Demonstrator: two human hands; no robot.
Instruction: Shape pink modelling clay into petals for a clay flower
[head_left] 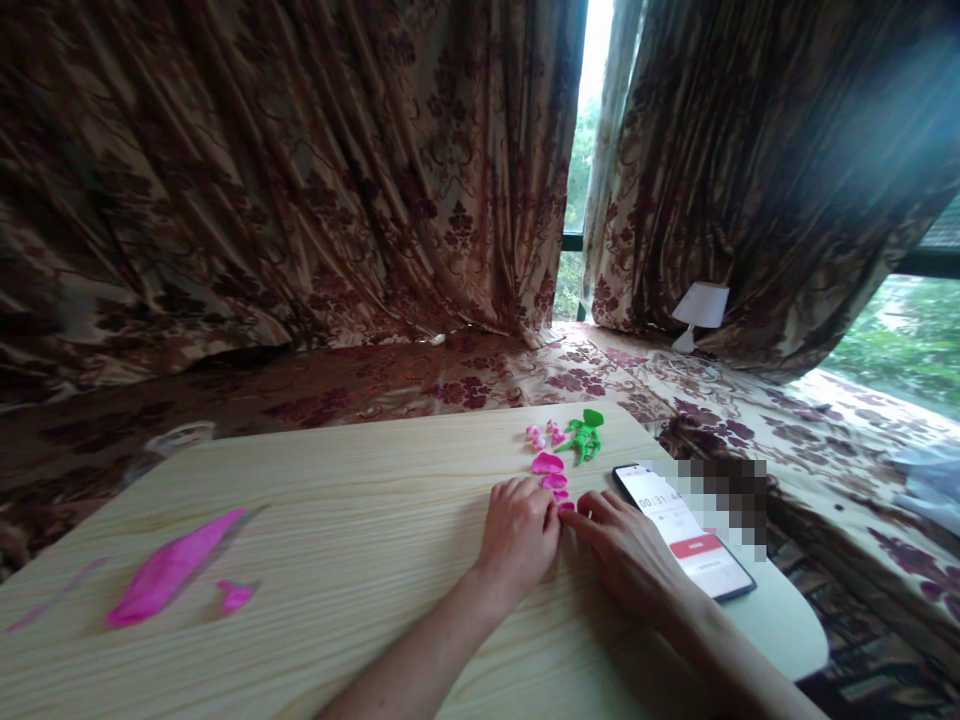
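Note:
My left hand (519,530) rests on the light wooden table (337,520) with its fingers curled down beside small pink pieces (553,478). My right hand (622,545) lies close to it, fingertips pinched on a pink piece between the two hands. Just beyond the hands lie more pink petal-like parts (544,433) and a green plastic piece (583,435). What exactly each hand grips is partly hidden by the fingers.
A phone (686,530) showing a timer lies right of my right hand near the table edge. A pink wrapper (169,570) and a small pink scrap (236,595) lie at the left. Patterned curtains, a cushioned window seat and a small white lamp (699,312) are behind.

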